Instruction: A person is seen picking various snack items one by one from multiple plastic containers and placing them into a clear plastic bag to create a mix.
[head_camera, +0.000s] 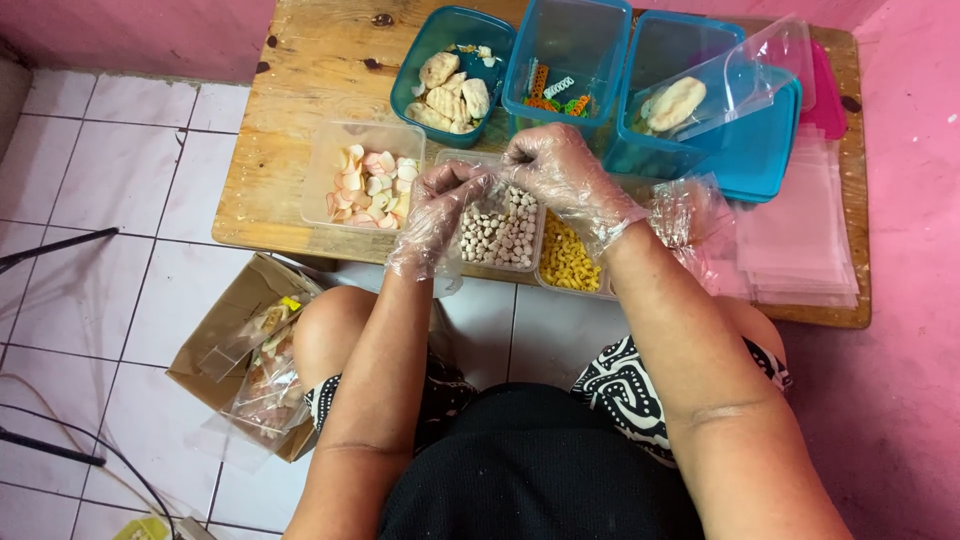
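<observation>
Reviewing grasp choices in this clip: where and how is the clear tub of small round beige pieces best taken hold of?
Probably by the near short rim of the clear tub, from the person's side. It overhangs the table edge, while the pink-chip tub and yellow-pasta tub crowd its long sides. The left hand and right hand hover over it.

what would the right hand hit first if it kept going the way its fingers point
Probably the left hand: the right hand points left, fingertips almost touching it above the tub of small round snacks. Depth is unclear.
</observation>
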